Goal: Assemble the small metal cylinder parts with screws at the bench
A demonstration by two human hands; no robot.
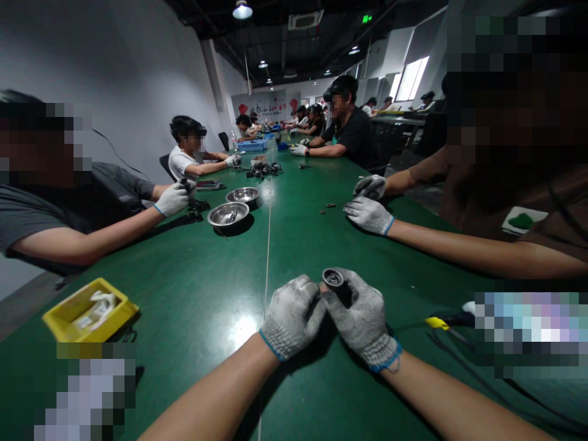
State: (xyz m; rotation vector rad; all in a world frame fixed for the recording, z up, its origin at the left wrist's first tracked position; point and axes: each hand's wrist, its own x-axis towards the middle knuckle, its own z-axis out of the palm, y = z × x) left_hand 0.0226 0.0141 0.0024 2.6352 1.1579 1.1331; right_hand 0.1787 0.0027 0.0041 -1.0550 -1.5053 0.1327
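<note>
Both my hands wear grey-white knit gloves with blue cuffs. In my right hand (361, 312) is a dark cylindrical part (332, 278), its round, ringed end facing up and some inner detail showing. The fingers wrap around its side, and a bare fingertip shows through the glove. My left hand (294, 315) is closed right beside it, the fingers curled in and nearly touching the right hand. Whatever the left fingers may hold is hidden. Both hands are just above the green table (206, 312).
Two metal bowls (228, 215) stand ahead to the left, the nearer with small parts inside. A yellow bin (92, 312) holds white items. Small brown pieces (322, 212) lie near a co-worker's gloved hands (370, 214). Dark parts (264, 170) are heaped farther back. Cables (452, 321) lie at right.
</note>
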